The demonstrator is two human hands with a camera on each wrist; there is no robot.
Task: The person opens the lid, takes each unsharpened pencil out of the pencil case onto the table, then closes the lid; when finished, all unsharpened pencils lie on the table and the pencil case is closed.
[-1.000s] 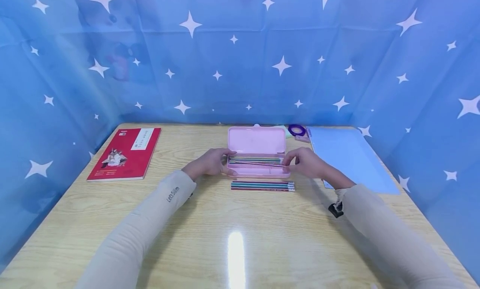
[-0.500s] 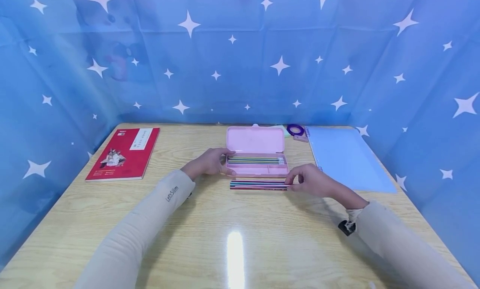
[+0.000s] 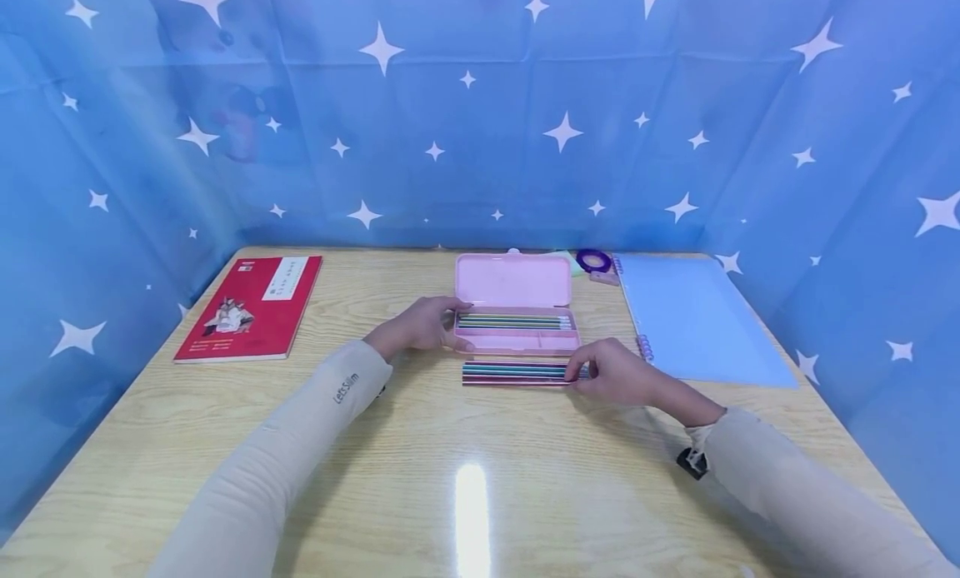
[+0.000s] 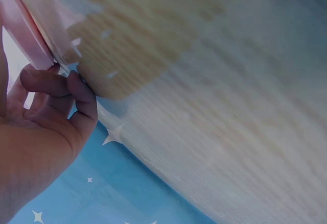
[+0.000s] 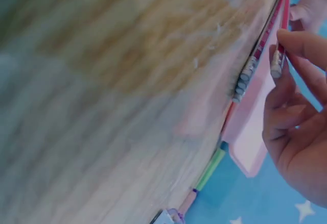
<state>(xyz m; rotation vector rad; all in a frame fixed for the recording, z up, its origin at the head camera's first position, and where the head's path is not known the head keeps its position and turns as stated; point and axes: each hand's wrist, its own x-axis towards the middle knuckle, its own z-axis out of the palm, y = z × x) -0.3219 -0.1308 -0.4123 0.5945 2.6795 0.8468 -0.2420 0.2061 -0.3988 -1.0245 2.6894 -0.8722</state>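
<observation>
My left hand (image 3: 423,324) grips the left end of an open pink pencil case (image 3: 502,342), thumb at the front and fingers toward the back. Several striped pencils (image 3: 513,321) lie side by side in its rear compartment. In front of the case, a row of pencils (image 3: 517,368) lies on the table, its right end partly behind my right hand (image 3: 618,374). That hand pinches a red pencil (image 5: 285,15) near its white eraser, between thumb and fingers, along the row's near side. In the right wrist view, the row's white erasers (image 5: 246,76) show beside it.
A red booklet (image 3: 251,311) lies at the left of the wooden table (image 3: 375,478). A blue spiral notebook (image 3: 705,320) is at the right. Behind the case's right side are a purple tape roll (image 3: 593,261) and a small pinkish block (image 3: 604,277). A starry blue curtain (image 3: 480,178) surrounds the table.
My right hand has brought a pencil from the case's compartment toward me, down to the near side of the row on the table. My left hand has stayed on the case.
</observation>
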